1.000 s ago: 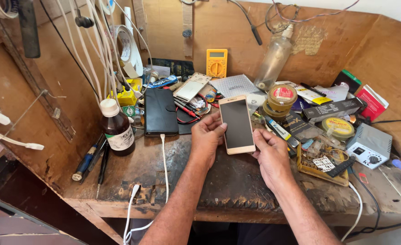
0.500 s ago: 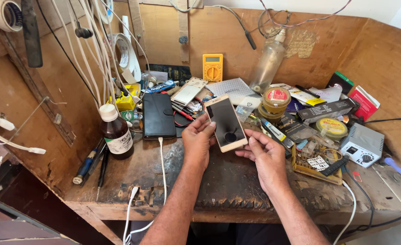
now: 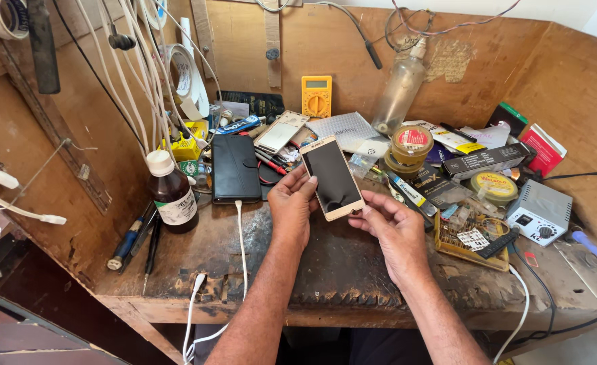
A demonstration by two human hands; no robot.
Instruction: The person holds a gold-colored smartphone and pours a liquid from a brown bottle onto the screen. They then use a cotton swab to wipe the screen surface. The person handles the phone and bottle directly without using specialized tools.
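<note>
Workbench (image 3: 352, 270) layout, clock directions taken from the smartphone (image 3: 333, 178) held at centre. The left hand (image 3: 291, 206) grips its left edge at 8 o'clock; the right hand (image 3: 394, 233) touches its lower right corner at 4 o'clock. A wallet case (image 3: 236, 169) lies on the bench at 9 o'clock, with a capped bottle (image 3: 172, 192) standing farther out beyond it. A charging cable (image 3: 241, 236) runs from below the case toward the bench's front edge. A multimeter (image 3: 316, 96) leans against the back wall at 12 o'clock. A spray bottle (image 3: 400, 88) stands at 1 o'clock. Stacked round tins (image 3: 410, 147) sit at 2 o'clock. A soldering station (image 3: 540, 213) sits far out at 3 o'clock.
</note>
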